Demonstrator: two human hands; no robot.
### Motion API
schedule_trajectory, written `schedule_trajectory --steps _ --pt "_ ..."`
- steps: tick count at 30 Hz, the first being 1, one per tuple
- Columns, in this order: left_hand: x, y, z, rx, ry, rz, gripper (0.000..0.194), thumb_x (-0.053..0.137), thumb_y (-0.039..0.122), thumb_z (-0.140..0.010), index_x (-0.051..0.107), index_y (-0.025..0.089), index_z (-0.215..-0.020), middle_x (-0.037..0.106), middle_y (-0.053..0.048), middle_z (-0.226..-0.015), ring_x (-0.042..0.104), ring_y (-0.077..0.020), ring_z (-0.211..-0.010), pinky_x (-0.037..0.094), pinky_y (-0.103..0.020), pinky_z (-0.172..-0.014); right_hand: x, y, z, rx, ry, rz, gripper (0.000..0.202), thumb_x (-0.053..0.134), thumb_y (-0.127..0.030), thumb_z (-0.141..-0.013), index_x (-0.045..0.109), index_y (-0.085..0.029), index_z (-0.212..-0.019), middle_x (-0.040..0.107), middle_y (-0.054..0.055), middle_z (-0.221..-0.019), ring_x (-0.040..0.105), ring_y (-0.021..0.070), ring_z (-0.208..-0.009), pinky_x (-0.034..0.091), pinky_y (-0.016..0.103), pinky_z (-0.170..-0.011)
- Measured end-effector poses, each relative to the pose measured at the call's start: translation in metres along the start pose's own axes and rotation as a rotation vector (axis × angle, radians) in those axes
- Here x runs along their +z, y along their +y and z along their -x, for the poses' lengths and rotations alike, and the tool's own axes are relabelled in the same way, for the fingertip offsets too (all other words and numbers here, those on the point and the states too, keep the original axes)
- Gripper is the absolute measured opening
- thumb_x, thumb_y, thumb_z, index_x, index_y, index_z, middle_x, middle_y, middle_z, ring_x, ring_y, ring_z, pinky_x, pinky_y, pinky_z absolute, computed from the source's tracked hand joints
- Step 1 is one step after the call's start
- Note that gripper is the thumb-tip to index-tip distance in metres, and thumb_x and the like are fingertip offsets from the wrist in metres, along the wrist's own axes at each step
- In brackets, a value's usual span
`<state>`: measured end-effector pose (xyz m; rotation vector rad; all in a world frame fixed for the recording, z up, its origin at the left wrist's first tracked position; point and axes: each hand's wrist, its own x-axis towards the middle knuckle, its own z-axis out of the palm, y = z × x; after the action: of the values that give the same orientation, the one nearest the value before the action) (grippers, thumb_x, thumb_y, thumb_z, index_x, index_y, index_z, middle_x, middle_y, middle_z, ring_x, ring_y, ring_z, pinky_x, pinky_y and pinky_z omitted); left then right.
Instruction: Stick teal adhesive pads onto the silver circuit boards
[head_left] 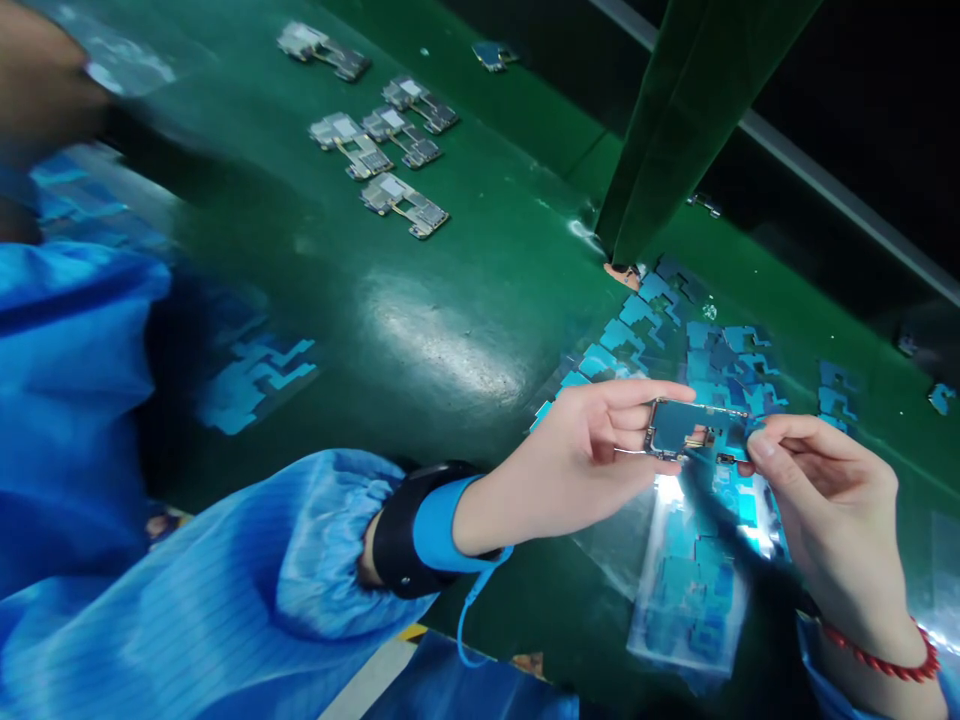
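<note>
A small circuit board with a blue-grey sheet on its face is held up over the green table. My left hand, with a blue strap at its wrist, grips the board's left end between thumb and fingers. At the right end, my right hand pinches the board's edge or the sheet; which one is unclear. Beneath the hands lie rows of blue cut-out sheets and a clear plastic bag with more blue pieces.
Several bare circuit boards lie at the upper left of the table. A green post rises behind the sheets. At the far left are another person's blurred hand and blue sleeve, near more blue pieces.
</note>
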<state>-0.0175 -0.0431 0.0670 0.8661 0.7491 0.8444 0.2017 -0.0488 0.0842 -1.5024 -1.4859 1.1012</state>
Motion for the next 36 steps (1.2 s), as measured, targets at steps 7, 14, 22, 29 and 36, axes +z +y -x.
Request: schedule_trajectory --steps 7,14,22,29,36 --pt "0.0016 -0.0033 -0.0007 0.037 0.035 -0.048 0.047 0.067 0.016 -0.078 0.057 0.011 -0.124 0.075 -0.006 -0.087 0.071 -0.0196 -0.079 0.053 -0.027 -0.068 0.0012 -0.0038 0.0008 -0.019 0.011 -0.003 0.009 0.073 -0.021 -0.082 0.071 -0.025 -0.089 0.064 -0.001 -0.072 0.06 0.01 -0.061 0.049 0.018 -0.054" --pt "0.0011 -0.0057 -0.0009 0.055 0.037 -0.025 0.047 0.066 0.014 -0.077 0.057 0.011 -0.124 0.074 -0.003 -0.084 0.066 -0.0131 -0.066 0.05 -0.023 -0.06 0.0025 -0.0028 0.0009 -0.031 0.019 0.017 0.009 0.073 -0.02 -0.082 0.071 -0.025 -0.089 0.063 -0.001 -0.074 0.058 0.0098 -0.061 0.048 0.019 -0.053" --pt "0.0023 -0.0034 0.0002 0.033 0.038 -0.027 0.046 0.065 0.015 -0.078 0.058 0.011 -0.123 0.073 -0.001 -0.079 0.065 -0.0115 -0.062 0.052 -0.023 -0.063 0.0036 -0.0032 0.0016 -0.04 0.024 0.014 0.01 0.073 -0.019 -0.081 0.072 -0.026 -0.089 0.064 -0.002 -0.072 0.059 0.0097 -0.06 0.048 0.019 -0.053" --pt "0.0011 -0.0043 -0.001 0.018 0.021 -0.02 0.047 0.063 0.016 -0.079 0.056 0.011 -0.125 0.075 -0.011 -0.099 0.072 -0.0221 -0.087 0.056 -0.032 -0.077 0.0031 -0.0033 0.001 -0.029 0.026 0.022 0.01 0.073 -0.019 -0.081 0.071 -0.026 -0.088 0.064 -0.002 -0.074 0.059 0.0099 -0.061 0.048 0.019 -0.053" --pt "0.0012 -0.0046 0.0002 0.013 0.03 -0.025 0.045 0.063 0.018 -0.079 0.057 0.012 -0.124 0.076 -0.009 -0.095 0.072 -0.0216 -0.083 0.057 -0.033 -0.077 0.0045 -0.003 0.0004 -0.029 0.03 0.026 0.009 0.074 -0.021 -0.081 0.071 -0.025 -0.088 0.064 -0.001 -0.073 0.059 0.0115 -0.06 0.047 0.021 -0.051"
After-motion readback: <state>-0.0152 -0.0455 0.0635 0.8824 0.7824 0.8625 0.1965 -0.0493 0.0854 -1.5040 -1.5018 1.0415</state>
